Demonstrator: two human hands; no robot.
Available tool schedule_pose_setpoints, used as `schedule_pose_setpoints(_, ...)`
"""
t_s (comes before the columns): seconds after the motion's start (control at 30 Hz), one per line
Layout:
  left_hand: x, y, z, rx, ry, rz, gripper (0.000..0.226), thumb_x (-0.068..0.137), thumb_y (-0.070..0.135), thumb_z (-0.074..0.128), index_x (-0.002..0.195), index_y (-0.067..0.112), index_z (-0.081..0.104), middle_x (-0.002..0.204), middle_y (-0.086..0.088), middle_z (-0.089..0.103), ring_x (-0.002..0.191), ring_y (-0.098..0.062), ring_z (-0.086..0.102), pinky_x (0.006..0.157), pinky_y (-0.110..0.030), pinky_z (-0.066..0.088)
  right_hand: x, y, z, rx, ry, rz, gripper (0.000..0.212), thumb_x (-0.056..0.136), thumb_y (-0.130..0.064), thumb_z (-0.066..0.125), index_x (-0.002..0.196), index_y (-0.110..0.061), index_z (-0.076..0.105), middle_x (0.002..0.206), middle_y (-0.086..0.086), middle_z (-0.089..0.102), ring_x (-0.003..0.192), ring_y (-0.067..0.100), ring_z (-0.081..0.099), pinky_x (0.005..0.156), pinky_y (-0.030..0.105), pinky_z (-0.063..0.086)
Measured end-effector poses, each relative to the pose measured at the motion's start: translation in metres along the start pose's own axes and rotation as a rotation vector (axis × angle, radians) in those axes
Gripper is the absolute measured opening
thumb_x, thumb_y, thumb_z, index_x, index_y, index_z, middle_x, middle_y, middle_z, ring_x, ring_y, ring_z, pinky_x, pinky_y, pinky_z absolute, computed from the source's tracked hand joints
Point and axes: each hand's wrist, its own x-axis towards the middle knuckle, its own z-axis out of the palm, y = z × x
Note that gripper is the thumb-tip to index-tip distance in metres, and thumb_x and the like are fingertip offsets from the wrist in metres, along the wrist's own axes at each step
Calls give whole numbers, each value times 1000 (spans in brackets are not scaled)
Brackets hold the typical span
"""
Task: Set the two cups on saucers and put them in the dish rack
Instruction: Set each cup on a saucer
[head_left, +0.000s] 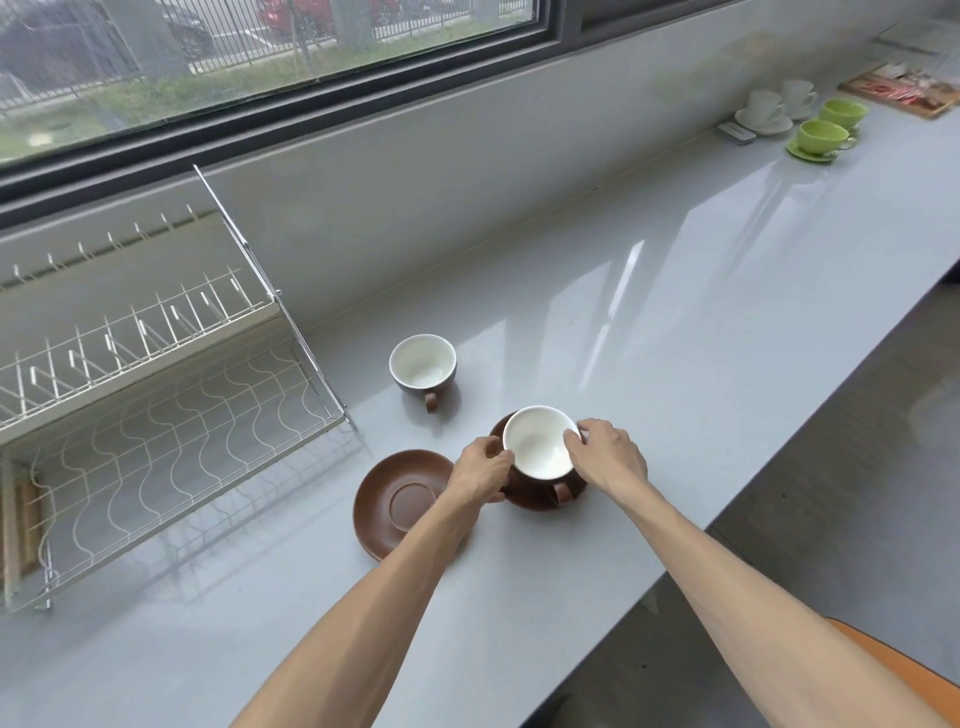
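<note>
A brown cup with a white inside (540, 441) stands on a brown saucer (524, 500) near the counter's front. My left hand (480, 470) grips its left rim and my right hand (608, 457) grips its right rim. Its handle points toward me. A second brown saucer (400, 501) lies bare just to the left, partly under my left forearm. The other brown cup (423, 369) stands alone on the counter behind them, handle toward me. The white wire dish rack (171, 415) sits at the left with nothing in it.
At the far right of the grey counter (675, 312) stand two green cups on saucers (823, 137) and two white cups on saucers (766, 111), beside a wooden tray (901, 93). A window runs along the back wall. The counter's front edge drops off at right.
</note>
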Motion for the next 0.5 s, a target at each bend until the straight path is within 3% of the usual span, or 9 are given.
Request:
schedule_pose_setpoints(0.07,3,6,-12,24,1,23,47,91,19,51,138,14,52,90,-4,61,84,-20,59,78,-35,55,6,-11,-4,-63,55,-23,42,99,-36,44,131,-16,62,126,15,68,119,41,61,97,42,47)
schedule_pose_setpoints(0.13,7,12,-25,36,16,40,47,92,20,51,139,15,53,99,-4,63,87,-21,62,75,-33,53,13,-24,-7,-66,86,-58,49,100,-38,44,144,-18,54,138,11,65,128,39,58,102,43,45)
schedule_pose_setpoints(0.23,13,19,-49,19,72,56,46,93,17,51,138,13,55,99,1,60,86,-22,62,72,-31,51,24,-46,-7,-41,86,-123,49,100,-37,45,144,-19,54,140,10,64,130,37,57,105,44,44)
schedule_pose_setpoints(0.33,21,22,-75,57,145,77,44,94,16,51,137,11,58,117,2,60,87,-23,66,82,-33,54,31,-70,-1,-15,59,-174,48,100,-36,45,143,-18,55,140,9,64,131,36,56,106,44,44)
schedule_pose_setpoints(0.43,28,23,-98,16,198,45,40,93,18,52,132,16,61,113,2,62,90,-23,66,73,-32,55,39,-92,12,-21,15,-209,48,100,-34,46,143,-17,55,140,9,64,131,35,56,106,43,44)
schedule_pose_setpoints(0.5,32,23,-111,0,219,22,39,92,19,51,130,17,61,113,-2,63,92,-22,66,78,-36,57,44,-104,21,-24,-13,-225,47,100,-33,46,143,-17,55,140,10,64,131,35,56,106,43,44)
